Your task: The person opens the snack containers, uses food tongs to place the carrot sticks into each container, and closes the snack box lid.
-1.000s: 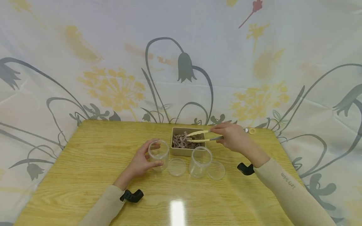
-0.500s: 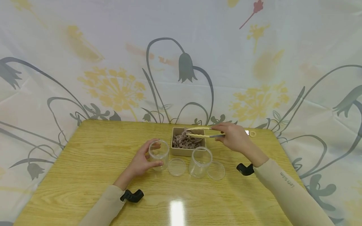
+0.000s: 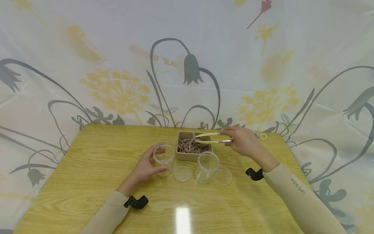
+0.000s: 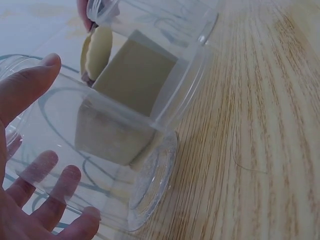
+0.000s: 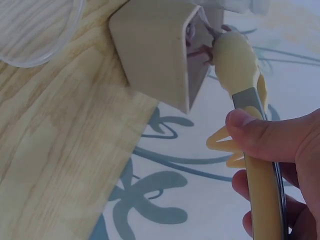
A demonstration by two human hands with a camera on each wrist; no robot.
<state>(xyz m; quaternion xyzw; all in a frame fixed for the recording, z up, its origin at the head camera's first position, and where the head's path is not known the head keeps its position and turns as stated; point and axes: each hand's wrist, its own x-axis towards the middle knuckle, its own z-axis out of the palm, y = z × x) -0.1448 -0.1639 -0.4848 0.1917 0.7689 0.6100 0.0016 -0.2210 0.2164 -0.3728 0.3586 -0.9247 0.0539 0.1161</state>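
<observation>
My left hand (image 3: 147, 165) curls round the left clear jar (image 3: 164, 159), which stands upright without a lid; nothing shows inside it. In the left wrist view the thumb lies near the jar's rim and the fingers press its far side. My right hand (image 3: 242, 141) grips a pair of tongs (image 5: 262, 200) with cream tips and metal arms. The tips point left over a beige bin (image 3: 188, 157) holding greyish-brown strips (image 3: 190, 148). A strip stands up right at the tips; I cannot tell whether it is pinched.
A second open clear jar (image 3: 204, 175) stands in front of the bin. Flat clear lids lie beside the jars, one lid (image 3: 182, 173) between them and another lid (image 3: 224, 177) to the right. Behind the wooden table (image 3: 117, 143) hangs a flowered cloth (image 3: 122, 48).
The tongs have risen from the pile with a clump of strips, then shifted slightly right; less shows at the tips now. My left hand and its jar have stayed still.
</observation>
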